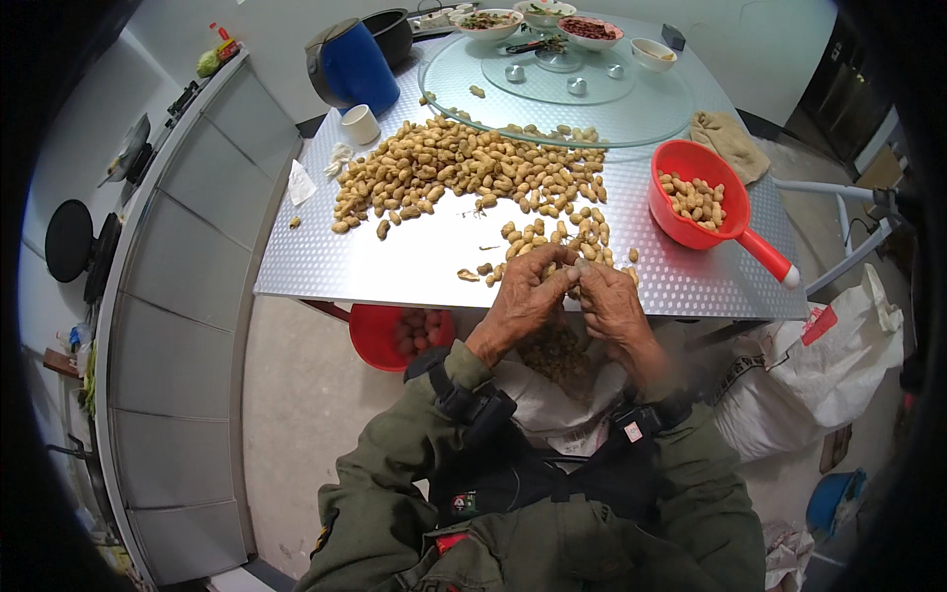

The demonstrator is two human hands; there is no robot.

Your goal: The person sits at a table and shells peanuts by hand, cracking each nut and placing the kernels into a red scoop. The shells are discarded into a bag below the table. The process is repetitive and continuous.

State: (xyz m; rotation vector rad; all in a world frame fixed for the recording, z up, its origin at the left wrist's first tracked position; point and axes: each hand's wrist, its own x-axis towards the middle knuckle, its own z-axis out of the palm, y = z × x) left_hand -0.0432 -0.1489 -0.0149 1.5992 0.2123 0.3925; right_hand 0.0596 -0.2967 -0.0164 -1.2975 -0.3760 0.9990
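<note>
A large heap of unshelled peanuts point(459, 159) lies on the patterned metal tabletop point(311, 259), with a smaller scatter of them close to the near edge. Over that edge my left hand point(529, 300) and my right hand point(610, 303) meet at the fingertips, thumbs and forefingers pinched together. Whatever sits between the fingers is too small and covered to make out. Below both hands, an open white woven sack point(544, 403) holds a brownish mass, perhaps shells or peanuts. To the right stands a red plastic ladle point(666, 214) partly filled with unshelled peanuts.
A glass turntable point(651, 118) carries bowls of food point(488, 33) at the back. At the back left are a blue container point(362, 66) and a white cup point(360, 124). A cloth point(729, 144) lies right. Beneath the table are a red basin point(370, 340) and white sacks point(814, 385).
</note>
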